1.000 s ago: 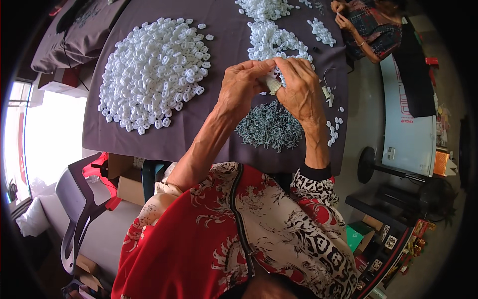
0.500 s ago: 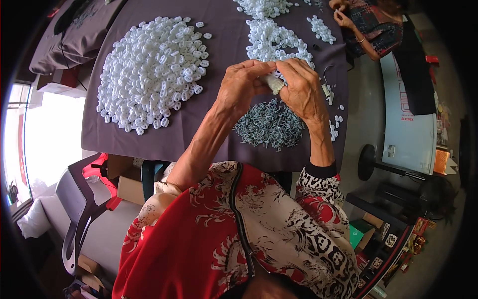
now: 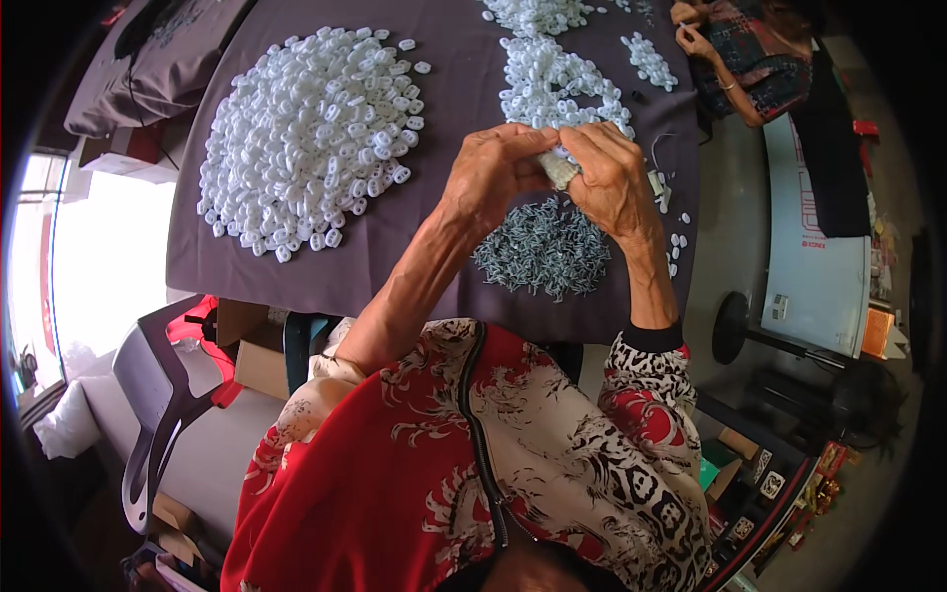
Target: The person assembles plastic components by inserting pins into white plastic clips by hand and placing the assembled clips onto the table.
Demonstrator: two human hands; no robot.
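A small pale plastic piece point(image 3: 559, 170) is held above the counter point(image 3: 454, 59), pinched between the fingertips of both hands; its exact shape cannot be made out, since most of it is covered by the fingers. The left hand point(image 3: 493, 176) is closed around it from the left, and the right hand point(image 3: 614, 178) is clenched on it from the right, so the two grips meet at the piece. Directly beneath the hands, a heap of small grey metal parts point(image 3: 543, 249) is spread on the dark purple cloth. A large mound of white plastic pieces point(image 3: 308, 128) lies well to the left, and a smaller white pile point(image 3: 552, 74) just beyond the hands. At the far right corner, another person's hand point(image 3: 688, 39) is seen.
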